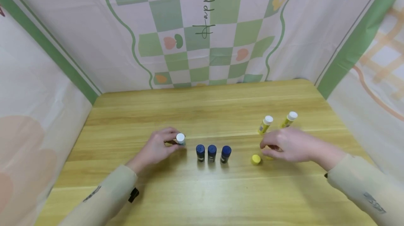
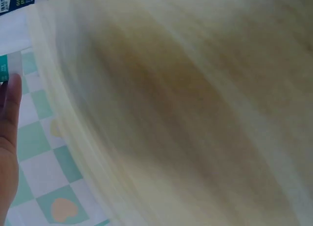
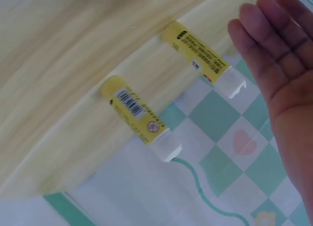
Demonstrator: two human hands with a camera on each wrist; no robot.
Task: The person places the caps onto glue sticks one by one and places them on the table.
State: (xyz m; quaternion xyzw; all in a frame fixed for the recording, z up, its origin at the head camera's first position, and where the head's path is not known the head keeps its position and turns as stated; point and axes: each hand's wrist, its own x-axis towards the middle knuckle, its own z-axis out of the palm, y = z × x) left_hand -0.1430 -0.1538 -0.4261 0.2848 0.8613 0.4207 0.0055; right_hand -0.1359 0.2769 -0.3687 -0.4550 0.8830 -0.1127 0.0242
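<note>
Toward the left of the table, my left hand (image 1: 161, 145) holds a white-capped glue stick (image 1: 180, 139) between fingers and thumb; its teal label (image 2: 4, 68) shows at the edge of the left wrist view. Three dark blue glue sticks (image 1: 211, 153) stand upright in a row to its right. On the right side, my right hand (image 1: 288, 145) curls down over a yellow stick (image 1: 269, 157), which the fingers mostly hide. Close beside it stands another stick with a yellow top (image 1: 256, 159). In the right wrist view the fingers (image 3: 259, 55) look long and slightly bent.
Beyond my right hand, two yellow glue sticks with white caps (image 1: 266, 124) (image 1: 289, 119) stand upright. The wooden table (image 1: 202, 191) meets a green-checked cloth (image 1: 195, 54) at its far edge, and cloth hangs on both sides.
</note>
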